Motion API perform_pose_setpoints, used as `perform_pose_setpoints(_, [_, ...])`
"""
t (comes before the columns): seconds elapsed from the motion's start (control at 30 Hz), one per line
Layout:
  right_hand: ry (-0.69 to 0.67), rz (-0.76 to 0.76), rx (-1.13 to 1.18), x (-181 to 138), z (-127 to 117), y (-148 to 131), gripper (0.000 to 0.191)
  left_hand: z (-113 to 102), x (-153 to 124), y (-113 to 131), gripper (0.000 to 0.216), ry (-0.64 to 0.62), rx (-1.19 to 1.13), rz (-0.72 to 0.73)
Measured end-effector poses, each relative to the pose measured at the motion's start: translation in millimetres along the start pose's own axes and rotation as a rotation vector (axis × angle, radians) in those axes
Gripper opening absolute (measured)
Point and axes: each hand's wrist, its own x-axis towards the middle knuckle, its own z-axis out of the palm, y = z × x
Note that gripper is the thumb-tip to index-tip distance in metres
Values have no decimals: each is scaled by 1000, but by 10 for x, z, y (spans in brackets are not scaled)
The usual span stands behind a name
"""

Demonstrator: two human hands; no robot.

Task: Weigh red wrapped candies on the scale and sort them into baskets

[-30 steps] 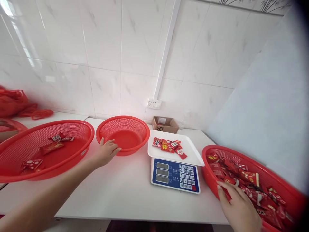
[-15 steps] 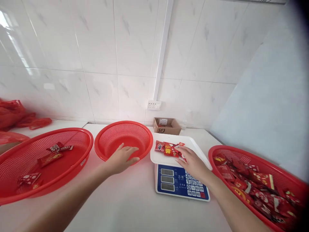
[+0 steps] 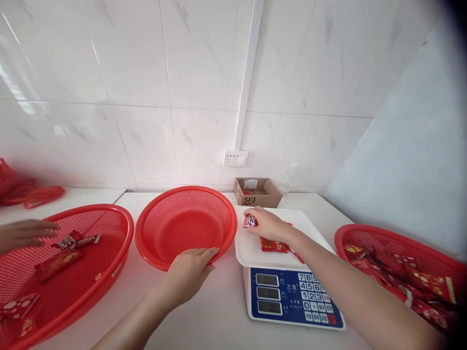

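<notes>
My left hand (image 3: pixel 189 272) grips the near rim of an empty round red basket (image 3: pixel 160 218) in the middle of the white table. My right hand (image 3: pixel 268 224) reaches over the white tray of a blue-faced scale (image 3: pixel 292 296), fingers curled round red candy packets (image 3: pixel 272 244) lying on the tray; one packet (image 3: pixel 249 221) shows at its fingertips. Other packets stay flat on the tray beside my wrist.
A large red basket (image 3: pixel 113 228) on the left holds several packets, and another person's hand (image 3: pixel 25 232) reaches into it. A red basket (image 3: pixel 401 243) full of packets stands at the right. A small cardboard box (image 3: pixel 257 192) sits by the tiled wall.
My right hand went from the right basket to the scale tray and closed on packets there. My left hand slid from the basket's far side to its near rim. Another person's hand appeared at left.
</notes>
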Motion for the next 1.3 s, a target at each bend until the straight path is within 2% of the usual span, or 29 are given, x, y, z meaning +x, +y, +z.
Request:
perform_pose_setpoints(0.1, [49, -96, 214, 136, -148, -134, 52, -30, 38, -17, 39, -1, -8, 6])
perform_pose_setpoints(0.2, [-10, -170, 334, 211, -314, -248, 63, -55, 65, -14, 39, -16, -18, 0])
perform_pose_setpoints(0.3, [-62, -112, 186, 154, -436, -178, 66, -79, 79, -26, 39, -30, -21, 1])
perform_pose_setpoints(0.37, [-172, -43, 71, 44, -459, -27, 69, -101, 97, -41, 39, -26, -38, 15])
perform_pose_setpoints(0.47, [-404, 66, -34, -163, -414, 242, 84, -152, 165, -30, 39, -5, -67, 60])
perform_pose_setpoints(0.57, [-475, 138, -103, -330, -338, 440, 94, -213, 306, 75, 41, -15, -64, 138])
perform_pose_setpoints(0.73, [-402, 148, -43, -445, -272, 606, 90, -204, 724, 440, 50, -142, -29, 291])
perform_pose_setpoints(0.87, [-285, 52, -5, -457, -273, 710, 67, -42, 1141, 729, 66, -242, -4, 391])
perform_pose_setpoints(0.93, [-251, -7, -6, -454, -295, 758, 55, 61, 1328, 831, 74, -263, 6, 394])
perform_pose_setpoints(1.03, [-213, -62, -16, -460, -350, 824, 40, 194, 1530, 927, 82, -256, 52, 374])
perform_pose_setpoints(1.1, [-181, -46, -32, -477, -385, 870, 37, 253, 1600, 960, 82, -234, 84, 386])
perform_pose_setpoints(1.3, [-113, 38, -50, -537, -449, 987, 40, 272, 1623, 988, 54, -109, 163, 393])
